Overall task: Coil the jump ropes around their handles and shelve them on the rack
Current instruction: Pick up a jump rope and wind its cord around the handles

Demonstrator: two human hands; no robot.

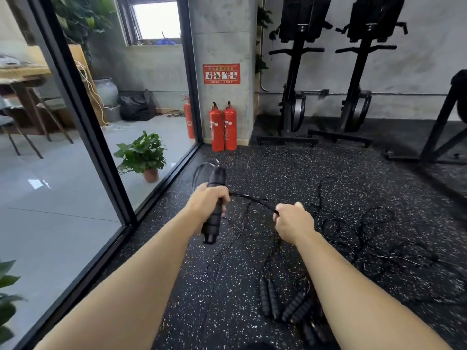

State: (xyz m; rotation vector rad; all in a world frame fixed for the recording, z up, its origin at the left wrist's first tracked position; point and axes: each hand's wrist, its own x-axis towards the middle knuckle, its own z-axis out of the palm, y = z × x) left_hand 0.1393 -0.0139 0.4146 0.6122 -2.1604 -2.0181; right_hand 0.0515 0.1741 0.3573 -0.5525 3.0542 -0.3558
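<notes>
In the head view, the black foam handles (211,227) are gripped upright by the left hand (209,198), and the thin rope (252,199) is pinched by the right hand (294,222). The rope is judged light, limp and easily tangled, so it is best held taut near the handles. More handles (283,304) lie on the rubber floor (252,160).

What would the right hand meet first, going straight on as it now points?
Probably the jump rope handles in the left hand, along the taut rope; depth is unclear.
</notes>
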